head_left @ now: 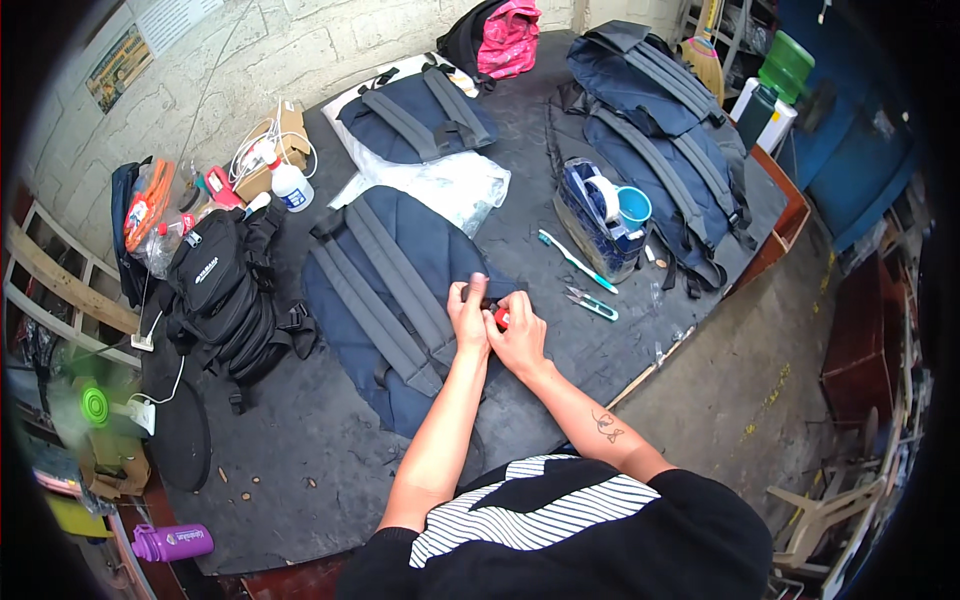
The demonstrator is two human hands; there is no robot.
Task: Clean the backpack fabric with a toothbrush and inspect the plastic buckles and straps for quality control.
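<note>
A navy backpack (430,235) with grey shoulder straps lies on the dark worktable in front of me, straps facing up. Both my hands meet over its right edge. My right hand (522,338) is closed around a small red object (502,318), mostly covered by the fingers. Pressed against it, my left hand (468,318) is closed with the thumb pointing up; what it grips is hidden. To the right lie a toothbrush (578,262) and small thread snips (592,304), near a cut-open blue plastic container (585,225) and a light blue cup (634,205).
More navy backpacks (640,85) are piled at the back right, and another (400,115) rests on clear plastic at the back. A black backpack (215,285), a white spray bottle (291,184) and a purple bottle (175,542) stand on the left. The table's edge (650,370) runs along the right.
</note>
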